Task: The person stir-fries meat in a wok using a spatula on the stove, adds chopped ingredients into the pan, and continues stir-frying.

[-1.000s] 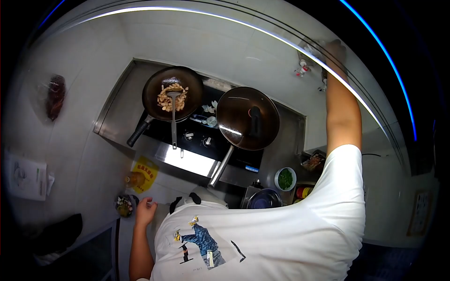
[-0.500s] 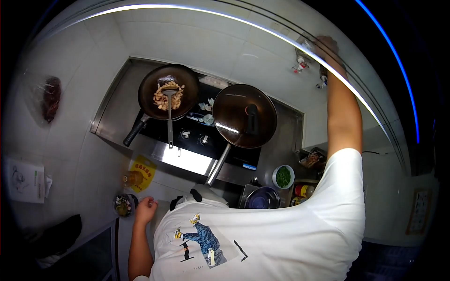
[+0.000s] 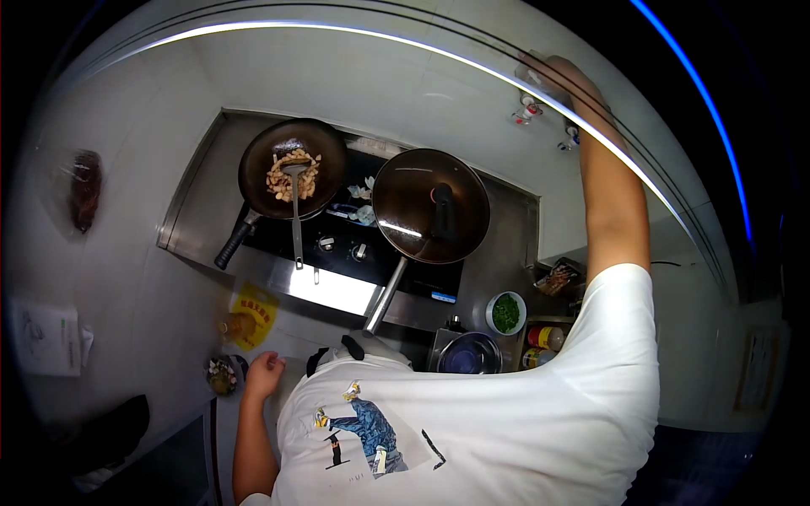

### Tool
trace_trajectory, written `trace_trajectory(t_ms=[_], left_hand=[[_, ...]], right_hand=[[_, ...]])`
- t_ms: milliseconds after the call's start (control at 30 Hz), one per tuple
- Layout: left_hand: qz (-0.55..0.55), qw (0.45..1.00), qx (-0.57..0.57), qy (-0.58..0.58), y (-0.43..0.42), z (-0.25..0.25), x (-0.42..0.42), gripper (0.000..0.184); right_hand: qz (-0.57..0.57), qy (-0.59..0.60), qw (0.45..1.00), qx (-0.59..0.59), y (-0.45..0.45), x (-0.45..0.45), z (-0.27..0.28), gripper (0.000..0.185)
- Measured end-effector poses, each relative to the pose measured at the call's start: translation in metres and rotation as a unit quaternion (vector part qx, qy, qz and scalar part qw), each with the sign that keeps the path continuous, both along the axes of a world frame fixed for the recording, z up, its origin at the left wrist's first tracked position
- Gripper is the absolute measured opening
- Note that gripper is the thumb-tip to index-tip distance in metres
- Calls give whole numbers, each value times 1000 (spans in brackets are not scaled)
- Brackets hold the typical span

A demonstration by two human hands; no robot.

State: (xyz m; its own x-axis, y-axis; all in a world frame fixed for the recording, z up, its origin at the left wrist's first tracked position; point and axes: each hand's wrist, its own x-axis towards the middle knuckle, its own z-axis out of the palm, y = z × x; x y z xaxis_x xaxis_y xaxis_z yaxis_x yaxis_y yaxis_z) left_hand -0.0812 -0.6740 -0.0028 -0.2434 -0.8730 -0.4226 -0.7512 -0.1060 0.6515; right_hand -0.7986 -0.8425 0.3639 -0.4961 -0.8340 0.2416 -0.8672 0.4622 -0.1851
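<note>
Showing dimly: right grip [image 3: 567,72] near red-and-white object [image 3: 525,112] | contact unclear

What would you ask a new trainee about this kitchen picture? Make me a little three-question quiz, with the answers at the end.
1. Multiple choice: where does the metal spatula rest?
A) in a hand
B) in the open wok
C) among the chopped greens

2. True or false: the chopped greens lie further right in the picture than the open wok.

3. Short answer: which of the person's hands is raised toward the upper right of the picture?

Key:
1. B
2. True
3. The right hand; the left hand is low, at the lower left of the picture.
</note>
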Motion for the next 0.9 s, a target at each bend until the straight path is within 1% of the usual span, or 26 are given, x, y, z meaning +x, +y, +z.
trace_trajectory(t_ms=[100,133,200,233,267,333,433,533,600,700,800,900], left_hand=[[19,999,3,29,-6,8,-6,37],[17,999,4,29,-7,3,-2,37],[56,997,1,46,-7,-8,3,37],[55,997,2,46,-5,-10,6,37],[40,999,-4,23,-4,-12,9,37],[20,1000,-8,-2,-4,-11,12,37],[8,1000,15,-13,-1,-8,11,36],[11,1000,8,-12,-6,4,3,35],[26,999,-1,28,-4,2,4,34],[27,1000,-4,13,-1,-4,10,32],[40,999,11,3,6,-18,21,32],[40,999,14,6,7,-9,22,32]], right_hand=[[13,-17,1000,23,11,10,18,70],[18,-30,999,36,17,12,27,70],[20,-55,997,43,30,18,43,72],[30,-51,998,17,32,15,41,72],[33,-51,998,-18,37,13,37,72],[35,-47,989,-133,43,9,28,71],[31,-59,954,-291,41,1,17,71],[16,-79,926,-369,31,-24,17,71],[-6,-114,917,-383,31,-53,22,71],[-42,-165,914,-370,41,-90,24,71],[-71,-193,912,-354,53,-106,4,70],[-87,-205,913,-343,57,-109,-12,70]])
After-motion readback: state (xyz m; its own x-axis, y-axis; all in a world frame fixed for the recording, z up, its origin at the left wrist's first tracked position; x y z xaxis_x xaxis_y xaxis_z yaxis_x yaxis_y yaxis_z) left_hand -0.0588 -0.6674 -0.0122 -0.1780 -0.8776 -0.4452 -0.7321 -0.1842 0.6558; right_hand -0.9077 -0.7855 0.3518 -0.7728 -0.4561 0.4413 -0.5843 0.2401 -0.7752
